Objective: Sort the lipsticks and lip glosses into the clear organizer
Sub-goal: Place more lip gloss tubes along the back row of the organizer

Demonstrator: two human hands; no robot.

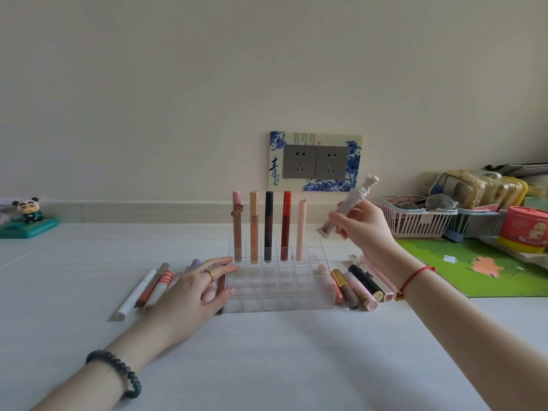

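A clear gridded organizer [275, 295] sits mid-table. Several tall lip glosses [268, 226] stand upright in its back row. My right hand [361, 229] is raised beside the organizer's back right corner, holding a pale ornate lip gloss tube [353, 203] tilted, its cap up to the right. My left hand [192, 292] lies flat on the table, fingers spread, touching the organizer's left edge and covering some loose tubes. Loose lipsticks [148, 289] lie left of the organizer. More loose lipsticks [358, 286] lie to its right.
A wall socket plate [315, 161] is behind the organizer. Pink and blue baskets [421, 221] with clutter and a red tin [523, 229] stand at the right, on and beyond a green mat [480, 268]. A panda figurine [28, 215] sits far left.
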